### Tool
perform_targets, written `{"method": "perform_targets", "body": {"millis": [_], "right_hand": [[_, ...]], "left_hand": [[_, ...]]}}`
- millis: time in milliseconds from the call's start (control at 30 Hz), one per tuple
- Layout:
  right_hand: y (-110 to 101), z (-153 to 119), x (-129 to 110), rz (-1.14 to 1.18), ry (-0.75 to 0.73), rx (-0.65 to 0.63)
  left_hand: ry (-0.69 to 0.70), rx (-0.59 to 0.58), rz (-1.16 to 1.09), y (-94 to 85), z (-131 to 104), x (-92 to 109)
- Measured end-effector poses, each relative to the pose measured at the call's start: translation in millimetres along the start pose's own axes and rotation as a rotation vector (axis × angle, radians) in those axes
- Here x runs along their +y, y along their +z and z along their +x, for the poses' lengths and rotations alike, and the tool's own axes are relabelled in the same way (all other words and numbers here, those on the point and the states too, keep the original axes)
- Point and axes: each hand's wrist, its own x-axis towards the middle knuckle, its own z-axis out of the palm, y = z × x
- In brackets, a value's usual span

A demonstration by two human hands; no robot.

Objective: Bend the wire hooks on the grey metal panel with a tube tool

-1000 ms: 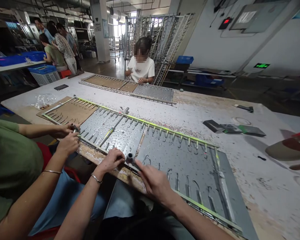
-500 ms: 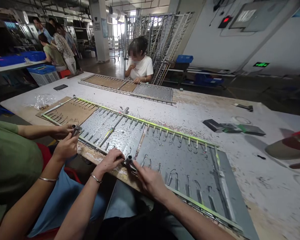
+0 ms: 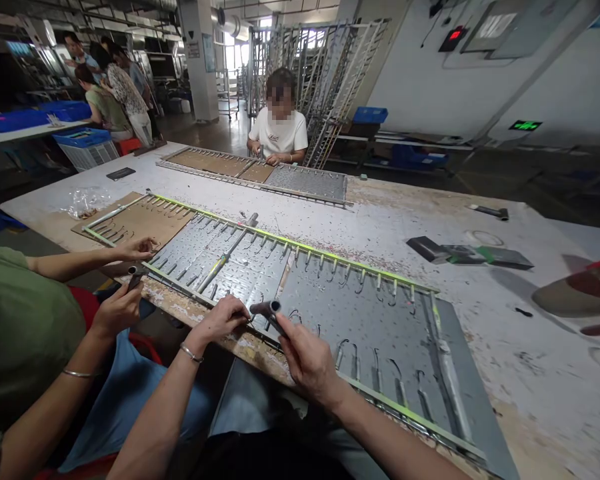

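My right hand (image 3: 310, 357) is closed around the handle of a hammer (image 3: 266, 309) with a hollow, pipe-like metal head. The head is raised slightly over the near rail of a long metal rack frame (image 3: 360, 266), whose rails carry yellow-green edging and rows of small hooks. My left hand (image 3: 223, 319) rests at that near rail, just left of the hammer head. Its fingertips are pinched at a small dark wire hook (image 3: 251, 320), which they partly cover. More bent hooks (image 3: 399, 385) stand along the near rail to the right.
Grey sheets (image 3: 370, 320) and a brown board (image 3: 135, 223) lie under the rack. On my left, a co-worker's hand (image 3: 117, 310) grips a similar hammer. Across the table a person (image 3: 280, 130) works at another rack. A spare hammer (image 3: 490, 213) and dark blocks (image 3: 470, 255) lie right.
My right hand has lifted the hammer and turned its head up and right, away from the rail. My left hand stays put. The co-worker's hammer has moved down and left.
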Motion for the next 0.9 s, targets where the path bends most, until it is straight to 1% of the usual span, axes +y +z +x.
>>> {"method": "perform_targets", "body": {"millis": [67, 133, 200, 267, 300, 400, 433, 500, 567, 600, 667, 733, 800, 867, 900], "right_hand": [[0.1, -1.2, 0.6, -0.064, -0.011, -0.073], [-0.3, -2.0, 2.0, -0.074, 0.017, -0.124], [-0.7, -2.5, 3.4, -0.025, 0.053, -0.078], [0.6, -3.5, 4.8, 0.002, 0.04, -0.03], [1.6, -4.1, 5.6, -0.015, 0.022, -0.043], [3.0, -4.6, 7.9, -0.112, 0.008, -0.145], [2.0, -4.0, 8.0, -0.121, 0.023, -0.136], [-1.2, -2.5, 6.3, -0.071, 0.048, -0.049], [-4.0, -1.6, 2.5, -0.023, 0.02, 0.01], [-4.8, -1.4, 0.2, -0.032, -0.004, -0.004], [-5.9, -0.7, -4.0, -0.085, -0.028, -0.089], [-7.5, 1.0, -6.8, -0.098, -0.006, -0.133], [-8.9, 3.0, -7.8, -0.041, 0.013, -0.074], [-8.3, 3.7, -7.0, 0.002, -0.012, 0.009], [-7.2, 3.4, -6.2, -0.008, -0.032, 0.014]], "left_hand": [[-0.015, 0.018, -0.03, 0.1, -0.6, -0.4], [-0.015, 0.026, -0.051, 0.4, -0.9, -0.7], [-0.008, 0.028, -0.055, 0.8, -1.0, -1.1], [-0.01, 0.036, -0.051, 1.1, -1.0, -1.3], [-0.013, 0.041, -0.048, 1.1, -1.1, -1.3], [-0.013, 0.037, -0.05, 0.5, -1.5, -0.3], [-0.009, 0.032, -0.053, 0.2, -1.8, 0.2], [-0.006, 0.024, -0.049, -0.5, -2.1, 1.4], [-0.016, 0.029, -0.043, -1.0, -2.2, 2.2], [-0.023, 0.029, -0.043, -1.1, -2.0, 2.3], [-0.036, 0.029, -0.05, -1.0, -1.7, 2.2], [-0.038, 0.023, -0.056, -0.7, -1.4, 1.6], [-0.034, 0.026, -0.057, -0.3, -1.2, 0.7], [-0.034, 0.03, -0.06, 0.3, -0.9, -0.4], [-0.037, 0.032, -0.061, 0.7, -0.7, -1.0]]}}
